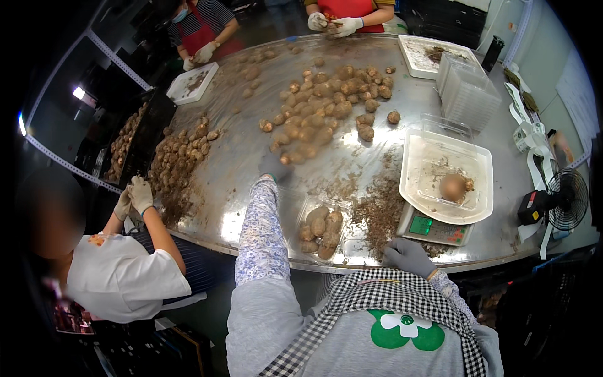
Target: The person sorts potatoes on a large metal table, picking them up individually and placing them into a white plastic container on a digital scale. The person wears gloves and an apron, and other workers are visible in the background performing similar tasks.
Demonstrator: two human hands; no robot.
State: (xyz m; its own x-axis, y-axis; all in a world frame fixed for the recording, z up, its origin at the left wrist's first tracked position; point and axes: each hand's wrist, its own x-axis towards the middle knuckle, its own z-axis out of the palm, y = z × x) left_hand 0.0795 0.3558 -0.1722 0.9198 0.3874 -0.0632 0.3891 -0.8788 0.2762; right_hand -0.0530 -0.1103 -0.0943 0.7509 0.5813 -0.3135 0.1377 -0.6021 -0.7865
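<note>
left hand (274, 166) by tubers (308, 116), eleven o'clock; right hand (409, 257) near scale (440, 232), one o'clock, perhaps bracing; i can't tell either grip.

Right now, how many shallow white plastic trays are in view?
3: a far-left tray and a far-right tray on the shiny metal table, and a nearer tray on the green-screened digital scale. No others show.

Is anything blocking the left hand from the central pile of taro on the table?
Nothing visible does: the gray-gloved left hand is at the near-left edge of the central taro pile. Blur hides whether it touches the nearest tubers.
</note>
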